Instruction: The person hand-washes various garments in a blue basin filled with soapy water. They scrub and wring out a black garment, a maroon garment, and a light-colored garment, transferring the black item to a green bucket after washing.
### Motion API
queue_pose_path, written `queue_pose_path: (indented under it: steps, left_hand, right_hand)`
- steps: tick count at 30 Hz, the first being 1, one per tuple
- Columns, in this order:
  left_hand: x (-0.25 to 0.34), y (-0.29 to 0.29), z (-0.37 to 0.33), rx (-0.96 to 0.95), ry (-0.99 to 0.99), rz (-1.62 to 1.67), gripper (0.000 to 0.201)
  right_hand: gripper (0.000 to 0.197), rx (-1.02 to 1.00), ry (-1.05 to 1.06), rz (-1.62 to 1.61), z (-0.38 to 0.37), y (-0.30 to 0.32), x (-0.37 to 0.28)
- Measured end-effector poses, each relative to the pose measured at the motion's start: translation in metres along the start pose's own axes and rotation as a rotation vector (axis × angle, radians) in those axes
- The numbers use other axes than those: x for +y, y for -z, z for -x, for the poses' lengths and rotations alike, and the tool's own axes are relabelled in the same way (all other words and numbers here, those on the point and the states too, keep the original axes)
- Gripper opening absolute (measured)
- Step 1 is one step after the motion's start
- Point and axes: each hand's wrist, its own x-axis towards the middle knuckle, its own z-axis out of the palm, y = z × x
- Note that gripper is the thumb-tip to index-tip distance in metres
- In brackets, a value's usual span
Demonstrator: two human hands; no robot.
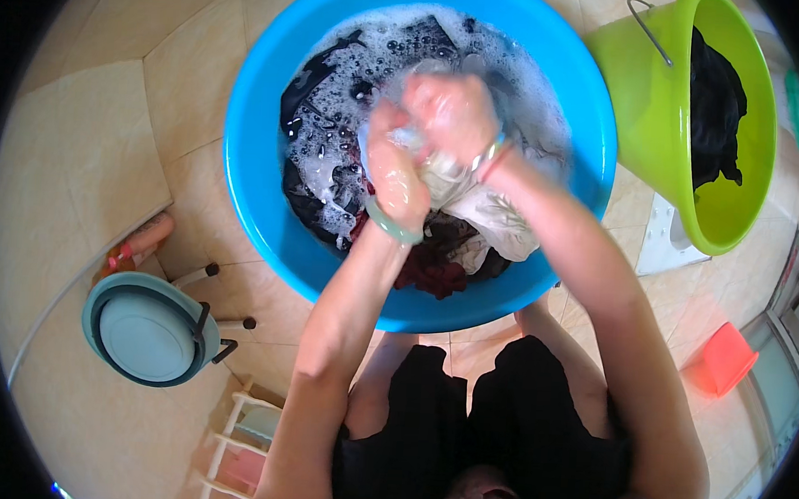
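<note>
Over a big round blue basin [246,165] full of sudsy water, both my hands are closed on a wet off-white cloth [493,216]. My left hand [398,173], with a pale green bangle at the wrist, grips it on the left. Slightly farther and to the right, my right hand [456,117] is in a fist on the same cloth, its fingers partly blurred. The cloth hangs down between and below them into the basin. Black clothing [310,87] soaks in the foam at the left, and a dark red garment [436,274] lies at the near side.
A lime green bucket [637,108] with black clothing [716,112] inside leans at the right. A coral plastic container [724,359] sits on the tiles [186,189] farther right. On the left are a grey-green folding basin [149,329], a pinkish bottle [150,234] and a white rack [227,439].
</note>
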Motion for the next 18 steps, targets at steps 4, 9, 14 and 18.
queue_pose_path:
  steps: [4, 9, 14, 18]
  left_hand:
    - [0.001, -0.009, 0.007, 0.097, 0.053, -0.202, 0.026]
    - [0.002, 0.003, -0.004, 0.023, 0.176, -0.076, 0.025]
    - [-0.006, 0.025, 0.001, -0.340, 0.021, 0.136, 0.039]
    - [-0.014, -0.001, -0.001, 0.035, 0.105, -0.225, 0.026]
  right_hand:
    - [0.027, 0.130, 0.011, 0.200, 0.005, -0.002, 0.023]
    - [0.016, 0.124, 0.189, 0.102, 0.039, -0.009, -0.041]
    - [0.011, 0.201, 0.330, 0.117, 0.042, -0.018, -0.045]
    - [0.025, 0.133, 0.026, 0.173, -0.001, -0.004, 0.040]
